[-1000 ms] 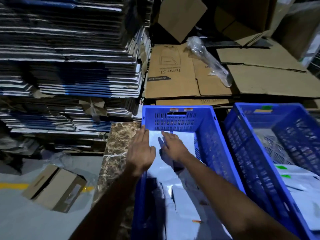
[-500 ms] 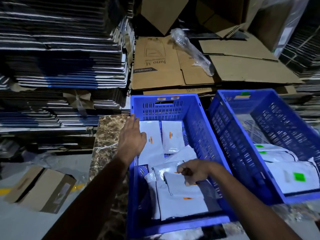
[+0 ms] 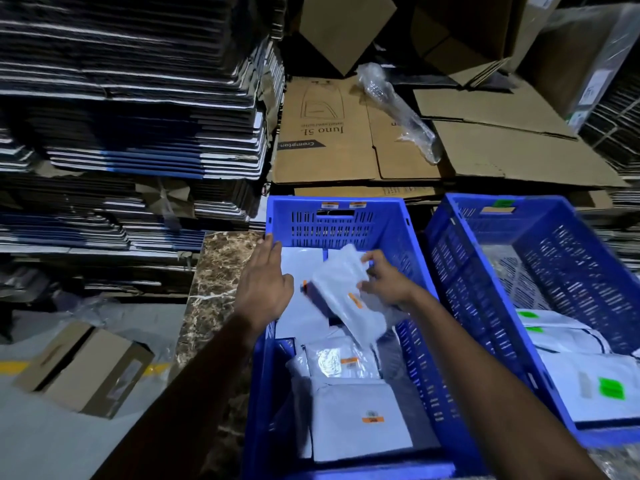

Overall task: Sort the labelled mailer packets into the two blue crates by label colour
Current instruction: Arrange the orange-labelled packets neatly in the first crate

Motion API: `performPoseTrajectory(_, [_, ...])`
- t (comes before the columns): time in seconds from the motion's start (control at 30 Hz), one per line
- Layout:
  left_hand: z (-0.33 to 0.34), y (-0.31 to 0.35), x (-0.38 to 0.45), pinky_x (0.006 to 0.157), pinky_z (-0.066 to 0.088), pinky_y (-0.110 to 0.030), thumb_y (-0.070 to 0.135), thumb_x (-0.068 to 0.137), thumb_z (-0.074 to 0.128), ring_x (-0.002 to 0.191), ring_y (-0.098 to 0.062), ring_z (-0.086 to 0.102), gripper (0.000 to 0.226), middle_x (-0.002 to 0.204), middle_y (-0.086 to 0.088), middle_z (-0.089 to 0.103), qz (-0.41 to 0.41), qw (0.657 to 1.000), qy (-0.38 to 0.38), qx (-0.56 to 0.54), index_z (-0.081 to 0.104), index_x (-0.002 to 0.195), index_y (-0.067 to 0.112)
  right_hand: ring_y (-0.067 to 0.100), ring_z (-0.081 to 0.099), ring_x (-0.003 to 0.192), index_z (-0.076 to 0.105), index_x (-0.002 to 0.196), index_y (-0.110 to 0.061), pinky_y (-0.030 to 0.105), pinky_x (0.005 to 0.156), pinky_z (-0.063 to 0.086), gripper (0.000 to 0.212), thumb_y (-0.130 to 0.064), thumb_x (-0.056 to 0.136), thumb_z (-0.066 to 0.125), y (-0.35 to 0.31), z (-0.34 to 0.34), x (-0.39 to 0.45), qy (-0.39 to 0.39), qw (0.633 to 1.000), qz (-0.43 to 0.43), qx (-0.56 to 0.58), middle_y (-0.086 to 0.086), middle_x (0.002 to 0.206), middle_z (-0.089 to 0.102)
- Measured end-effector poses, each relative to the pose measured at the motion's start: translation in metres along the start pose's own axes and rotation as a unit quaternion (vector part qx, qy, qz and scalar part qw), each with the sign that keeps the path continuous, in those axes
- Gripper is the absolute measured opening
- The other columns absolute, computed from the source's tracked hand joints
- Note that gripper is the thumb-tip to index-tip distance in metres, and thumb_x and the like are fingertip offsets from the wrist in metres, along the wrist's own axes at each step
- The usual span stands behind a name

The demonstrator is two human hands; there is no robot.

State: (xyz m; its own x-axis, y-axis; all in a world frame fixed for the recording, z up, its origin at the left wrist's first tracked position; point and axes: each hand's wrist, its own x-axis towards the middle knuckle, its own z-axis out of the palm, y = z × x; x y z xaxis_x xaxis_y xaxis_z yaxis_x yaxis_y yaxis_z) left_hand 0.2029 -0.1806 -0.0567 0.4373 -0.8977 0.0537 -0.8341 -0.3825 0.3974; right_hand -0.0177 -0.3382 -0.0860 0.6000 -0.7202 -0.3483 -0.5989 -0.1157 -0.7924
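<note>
Two blue crates stood side by side before stacked cardboard sheets (image 3: 131,109) and flattened cartons (image 3: 346,133). The left crate (image 3: 337,220), with orange tags on its far rim, held orange-labelled packets; the right crate (image 3: 485,258), tagged green, held green-labelled packets (image 3: 588,386). A marble-patterned desk (image 3: 214,271) showed beside the left crate's left wall.

The held packet (image 3: 346,292), white and bearing an orange label, hung tilted above the middle of the left crate, its long axis running from far-left to near-right. The right hand (image 3: 386,282) pinched the packet's far-right edge, fingers curled onto it. The left hand (image 3: 266,282) lay flat and open with fingers straight over the crate's left wall, just left of the packet; contact with the packet could not be told.

Judged from the label, the packet already belonged in the crate directly beneath it. Other orange-labelled packets (image 3: 356,410) lay below, and nothing stood between.
</note>
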Motion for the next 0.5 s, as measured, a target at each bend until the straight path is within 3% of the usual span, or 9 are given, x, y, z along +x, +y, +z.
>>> performPoseTrajectory(0.1, [0.001, 0.001, 0.001, 0.116, -0.005, -0.026, 0.028, 0.099, 0.043, 0.153, -0.019, 0.0, 0.07, 0.167, -0.004, -0.001, 0.004, 1.0, 0.005, 0.019, 0.01, 0.158, 0.013, 0.027, 0.053, 0.08, 0.031, 0.114, -0.018, 0.034, 0.063, 0.041, 0.043, -0.008, 0.092, 0.066, -0.013, 0.003, 0.035, 0.143, 0.99, 0.013, -0.005, 0.0, 0.096, 0.048])
performPoseTrajectory(0.17, [0.001, 0.002, 0.001, 0.116, -0.004, -0.026, 0.028, 0.098, 0.044, 0.153, -0.018, 0.0, 0.071, 0.167, -0.003, -0.002, 0.001, 1.0, 0.007, 0.02, 0.01, 0.158, 0.013, 0.031, 0.057, 0.089, 0.034, 0.108, -0.017, 0.034, 0.064, 0.037, 0.038, -0.007, 0.092, 0.066, -0.007, 0.011, 0.057, 0.188, 0.982, 0.023, -0.011, 0.001, 0.108, 0.052])
performPoseTrajectory(0.27, [0.002, 0.003, 0.001, 0.116, -0.005, -0.026, 0.029, 0.098, 0.043, 0.153, -0.018, 0.001, 0.071, 0.167, -0.003, -0.003, 0.002, 1.0, 0.01, 0.026, 0.009, 0.158, 0.014, 0.032, 0.056, 0.095, 0.047, 0.105, -0.013, 0.036, 0.071, 0.042, 0.019, -0.017, 0.095, 0.062, 0.006, 0.028, 0.074, 0.16, 0.977, 0.089, -0.106, 0.014, 0.118, 0.055])
performPoseTrajectory(0.37, [0.004, 0.0, 0.004, 0.119, -0.005, -0.027, 0.031, 0.098, 0.04, 0.153, -0.018, 0.0, 0.071, 0.166, -0.004, -0.003, 0.011, 1.0, 0.007, 0.025, 0.009, 0.158, 0.013, 0.036, 0.043, 0.122, 0.047, 0.128, -0.014, 0.045, 0.096, 0.045, 0.039, -0.036, 0.097, 0.055, 0.01, 0.042, 0.074, 0.153, 0.931, 0.15, -0.295, 0.018, 0.141, 0.034])
performPoseTrajectory(0.5, [0.007, -0.004, 0.005, 0.123, 0.0, -0.033, 0.031, 0.096, 0.041, 0.153, -0.02, 0.003, 0.071, 0.166, -0.008, 0.002, 0.031, 0.999, 0.004, 0.006, 0.012, 0.158, 0.011, 0.035, 0.025, 0.143, 0.037, 0.143, -0.019, 0.052, 0.112, 0.03, 0.051, -0.042, 0.099, 0.046, -0.002, 0.049, 0.079, 0.156, 0.91, 0.029, -0.384, 0.016, 0.157, 0.021])
